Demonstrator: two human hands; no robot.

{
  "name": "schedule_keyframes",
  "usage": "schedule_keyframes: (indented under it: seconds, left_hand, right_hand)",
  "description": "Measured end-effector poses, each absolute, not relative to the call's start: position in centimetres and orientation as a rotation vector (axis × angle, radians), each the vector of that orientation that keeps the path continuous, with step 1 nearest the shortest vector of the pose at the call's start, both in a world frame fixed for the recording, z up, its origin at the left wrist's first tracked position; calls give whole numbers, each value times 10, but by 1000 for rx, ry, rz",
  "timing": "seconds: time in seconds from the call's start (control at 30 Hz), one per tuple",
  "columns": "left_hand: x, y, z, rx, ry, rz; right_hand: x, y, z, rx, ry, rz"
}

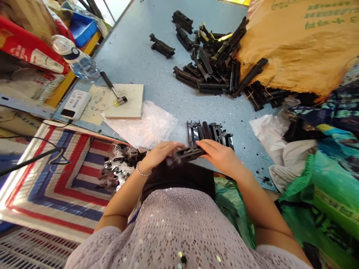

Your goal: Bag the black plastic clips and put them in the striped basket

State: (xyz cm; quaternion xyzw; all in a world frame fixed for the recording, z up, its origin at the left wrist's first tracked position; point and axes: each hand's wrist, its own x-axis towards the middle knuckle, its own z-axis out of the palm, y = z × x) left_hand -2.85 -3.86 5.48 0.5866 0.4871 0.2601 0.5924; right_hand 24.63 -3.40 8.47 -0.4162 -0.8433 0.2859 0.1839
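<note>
Just over the table's near edge, a long black plastic part [190,153] is held between my hands, its left end blurred by motion. My right hand [223,157] grips its right end, with thumb and fingers closed on it. My left hand [162,152] is at the other end, fingers bent over it; their undersides are hidden. Right behind the part, several similar black parts [215,130] lie side by side in a row, some with shiny strips. Farther back is a heaped pile of black parts [207,69], a few showing yellow pieces.
An orange woven sack [297,48] lies at the right behind green bags [331,179]. On the left are white plastic film [148,127], a board [131,91] bearing a black-handled tool [110,84], a white device [76,104] and a water bottle [81,61]. A striped bag [64,175] stands below.
</note>
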Motion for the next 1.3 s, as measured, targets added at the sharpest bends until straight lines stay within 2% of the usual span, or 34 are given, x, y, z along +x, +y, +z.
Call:
schedule_keyframes:
  seconds: [0.1,0.17,0.27,0.43,0.6,0.73,0.9,1.1,1.17,1.3]
  left_hand:
    - [-66,-41,31,1745,1754,730]
    - [-88,-38,13,1884,1920,676]
    - [-110,-27,-2,1717,1913,757]
    - [-108,-8,4,1076,1574,1048]
    - [-97,-9,14,899,1332,1184]
    - [-99,-14,16,837,1313,1292]
    - [-94,-19,21,956,1263,1254]
    - [-105,-20,21,1032,1396,1315]
    - [-113,-21,20,1255,1502,1276]
    - [-121,-24,22,1866,1739,954]
  right_hand:
    - [244,-27,73,-1354,-1882,1257]
    - [230,-23,62,-1278,-1466,1578]
    - [194,-24,48,-1078,-1054,1886]
    - [127,-24,29,-857,-838,2218]
    - [94,-14,15,-858,-814,2161]
    - [95,-12,14,-918,-808,2140]
    - [96,-10,14,-943,-829,2109]
    - [102,-4,9,-944,-820,2085]
    - [109,-3,11,-980,-840,2049]
    - [130,-16,30,-1098,-965,1891]
